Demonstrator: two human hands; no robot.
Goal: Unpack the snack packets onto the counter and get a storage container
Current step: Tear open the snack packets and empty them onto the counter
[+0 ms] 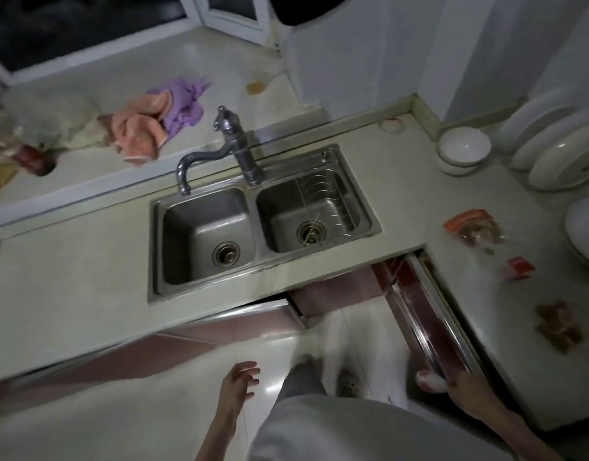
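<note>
Three snack packets lie on the right counter point(486, 294): a red and clear packet point(472, 227), a small red packet point(517, 269) and a brownish packet point(557, 326). My right hand point(467, 387) is low at the near end of an open under-counter cabinet door point(429, 327). Its fingers curl round a blurred white and pink thing point(431, 380); what that thing is I cannot tell. My left hand point(241, 380) hangs over the floor with fingers spread and holds nothing. The inside of the cabinet is dark.
A steel double sink point(263, 224) with a tap point(233, 141) sits in the counter ahead. White bowls point(464, 146) and stacked plates point(552, 148) stand at the back right. Cloths point(153, 124) lie on the window ledge. A second cabinet door point(253, 314) under the sink stands ajar.
</note>
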